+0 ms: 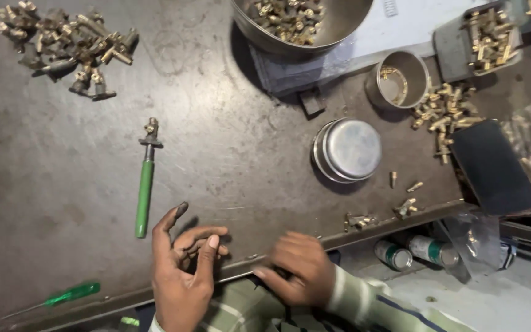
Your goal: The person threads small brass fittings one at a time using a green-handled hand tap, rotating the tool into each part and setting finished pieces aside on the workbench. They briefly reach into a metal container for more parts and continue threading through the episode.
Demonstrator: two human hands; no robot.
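My left hand [182,267] rests on the dark metal table [235,154] near its front edge. Its thumb is raised and its fingers are loosely curled and apart, with nothing visible in them. My right hand [296,267] is blurred and lies palm down over the table's front edge, fingers pointing left, holding nothing that I can see. A green-handled tool [145,184] with a brass fitting on its tip lies just beyond my left hand. A green screwdriver [62,296] lies to the left of that hand.
A pile of brass valves [62,43] is at the far left. A large steel bowl of brass parts [339,24], a small steel cup [399,79], an upturned steel dish [346,149], loose brass parts [444,114], a parts tray [456,43] and a black pad [493,166] are on the right. Cans [394,255] sit below the edge.
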